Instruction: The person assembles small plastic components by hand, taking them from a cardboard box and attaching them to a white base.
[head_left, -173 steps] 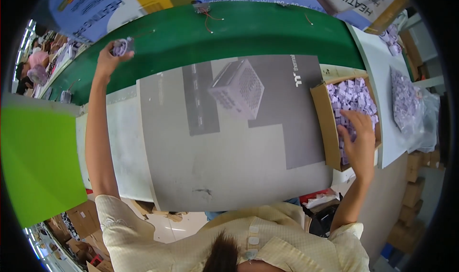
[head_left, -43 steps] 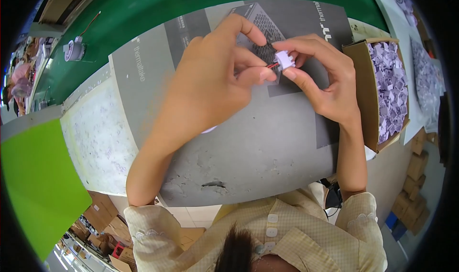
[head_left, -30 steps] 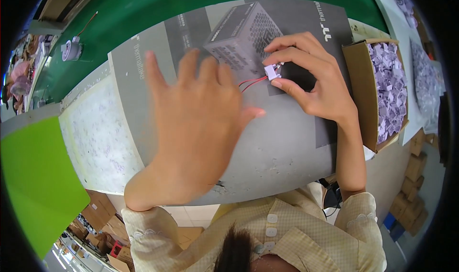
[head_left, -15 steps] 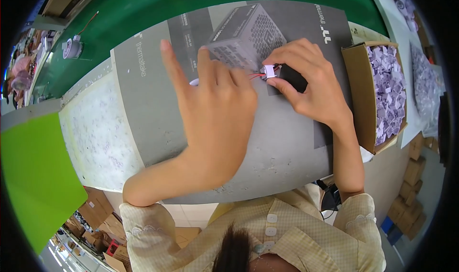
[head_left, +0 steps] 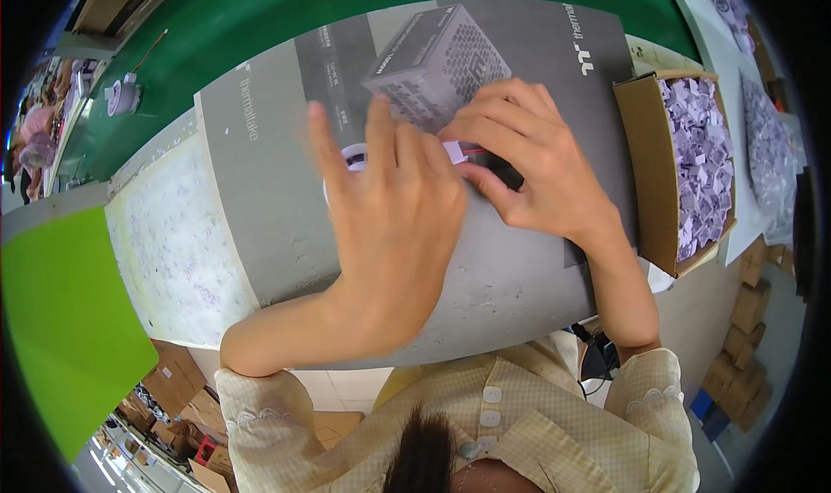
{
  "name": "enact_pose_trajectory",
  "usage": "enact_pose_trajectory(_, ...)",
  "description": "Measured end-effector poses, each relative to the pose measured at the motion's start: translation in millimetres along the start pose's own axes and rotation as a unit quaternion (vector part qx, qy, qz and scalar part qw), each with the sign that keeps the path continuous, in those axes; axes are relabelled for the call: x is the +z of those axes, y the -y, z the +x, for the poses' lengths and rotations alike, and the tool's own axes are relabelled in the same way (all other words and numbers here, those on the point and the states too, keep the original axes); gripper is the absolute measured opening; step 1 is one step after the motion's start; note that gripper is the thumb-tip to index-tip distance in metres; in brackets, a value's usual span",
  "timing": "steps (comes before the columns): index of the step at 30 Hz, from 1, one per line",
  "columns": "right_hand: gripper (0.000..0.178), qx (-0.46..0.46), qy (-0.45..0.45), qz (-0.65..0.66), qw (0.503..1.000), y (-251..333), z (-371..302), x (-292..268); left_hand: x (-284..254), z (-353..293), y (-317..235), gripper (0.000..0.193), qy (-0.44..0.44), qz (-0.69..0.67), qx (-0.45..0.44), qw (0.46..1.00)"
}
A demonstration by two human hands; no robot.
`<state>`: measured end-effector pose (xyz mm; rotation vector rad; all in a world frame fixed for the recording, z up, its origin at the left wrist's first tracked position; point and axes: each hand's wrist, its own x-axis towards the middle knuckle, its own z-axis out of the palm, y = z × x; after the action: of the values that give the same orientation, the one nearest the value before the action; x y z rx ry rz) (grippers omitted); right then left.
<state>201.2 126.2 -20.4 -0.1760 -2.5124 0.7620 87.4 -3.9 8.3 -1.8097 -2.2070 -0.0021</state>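
My right hand (head_left: pixel 532 164) is closed, its thumb and forefinger pinching a small white block (head_left: pixel 454 153) with thin red and dark wires beside it. Just left of it, my left hand (head_left: pixel 394 203) lies over a white round part (head_left: pixel 353 155), of which only an edge shows between the fingers. The left index finger points up and away, blurred by motion, while the other fingers bend down around the round part. Its thumb is hidden. Both hands work above a grey printed cardboard sheet (head_left: pixel 286 233) covering the table.
An open cardboard box (head_left: pixel 645 164) full of small white pieces (head_left: pixel 699 173) stands at the right, beside a clear plastic bag (head_left: pixel 769 155) of similar pieces. On the green surface at far left lies another white round part (head_left: pixel 124 96) with a wire. A bright green panel (head_left: pixel 69 320) borders the left.
My right hand has moved left and slightly down with the white block, up against my left fingers. More of the white round part shows under my left hand.
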Motion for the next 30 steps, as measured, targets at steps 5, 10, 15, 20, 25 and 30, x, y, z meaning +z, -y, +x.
enact_pose_trajectory(5, 0.028, -0.004, -0.001, 0.002, 1.0, 4, -1, 5, -1, 1, 6, 0.008, 0.02, -0.049, 0.018, 0.998)
enact_pose_trajectory(10, 0.024, 0.0, 0.006, 0.005, 1.0, 6, 0, 5, -39, 5, 31, 0.058, 0.261, -0.131, -0.045, 0.955)
enact_pose_trajectory(15, 0.023, -0.005, -0.004, 0.004, 1.0, 6, -1, 7, -28, 10, 55, 0.058, 0.236, -0.174, 0.002, 0.956)
enact_pose_trajectory(20, 0.024, 0.01, -0.01, 0.006, 1.0, 3, -2, -3, -35, 23, 63, 0.056, 0.264, -0.248, 0.04, 0.931)
enact_pose_trajectory(25, 0.027, 0.023, -0.02, 0.065, 0.997, 1, 0, -10, -27, 27, 58, 0.056, 0.199, -0.29, 0.045, 0.935)
enact_pose_trajectory(30, 0.03, 0.046, -0.058, 0.078, 0.994, 3, 0, -5, -12, 31, 63, 0.059, 0.139, -0.347, 0.048, 0.926)
